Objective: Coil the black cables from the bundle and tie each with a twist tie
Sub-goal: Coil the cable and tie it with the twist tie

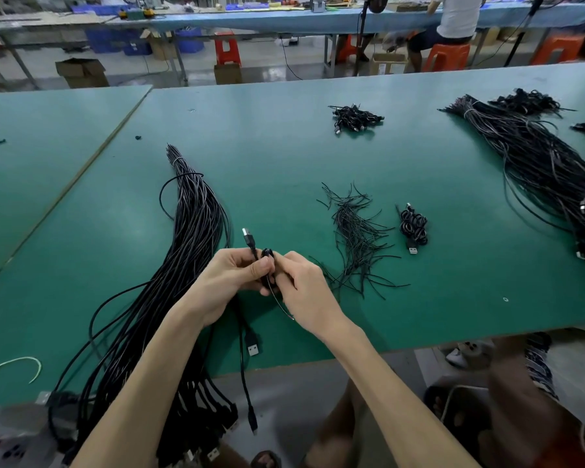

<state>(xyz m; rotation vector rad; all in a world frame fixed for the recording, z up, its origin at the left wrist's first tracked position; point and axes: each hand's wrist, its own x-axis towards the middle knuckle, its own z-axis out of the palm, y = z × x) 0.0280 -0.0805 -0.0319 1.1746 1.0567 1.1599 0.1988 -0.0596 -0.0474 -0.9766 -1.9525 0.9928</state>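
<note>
My left hand (232,280) and my right hand (304,292) meet over the green table (284,157), both gripping a small coiled black cable (267,265). Its USB plug (248,236) sticks up above my left thumb. A thin wire, apparently a twist tie (284,307), trails down under my right hand. The long bundle of black cables (190,238) lies to the left and hangs over the front edge. A loose pile of twist ties (355,241) lies right of my hands. One coiled cable (413,228) rests beside that pile.
A heap of coiled cables (355,118) sits farther back. A second large cable bundle (537,170) runs along the right side. A loose USB plug (253,346) lies near the front edge. A person sits on an orange stool (446,57) at the far bench.
</note>
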